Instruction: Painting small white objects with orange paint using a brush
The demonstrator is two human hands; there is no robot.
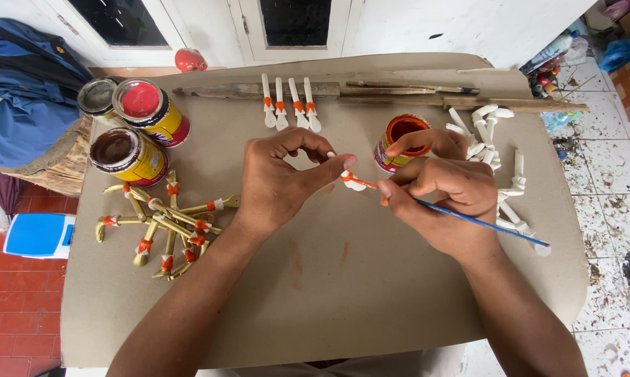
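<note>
On the counter (329, 293), three round tins with yellow-and-red labels (151, 112) stand at the far left, and an open tin of orange paint (399, 139) sits beyond the hands. The left hand (280, 178) pinches a small white piece (350, 180) banded in orange; the right hand (444, 195) grips a blue brush (479, 222) touching it.

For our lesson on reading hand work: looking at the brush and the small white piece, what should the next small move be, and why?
Probably turn the small white piece a little in the left hand so the right hand's blue-handled brush can carry the orange band around it. The brush tip meets the piece at its orange band, and the four finished pieces show similar orange bands.
</note>
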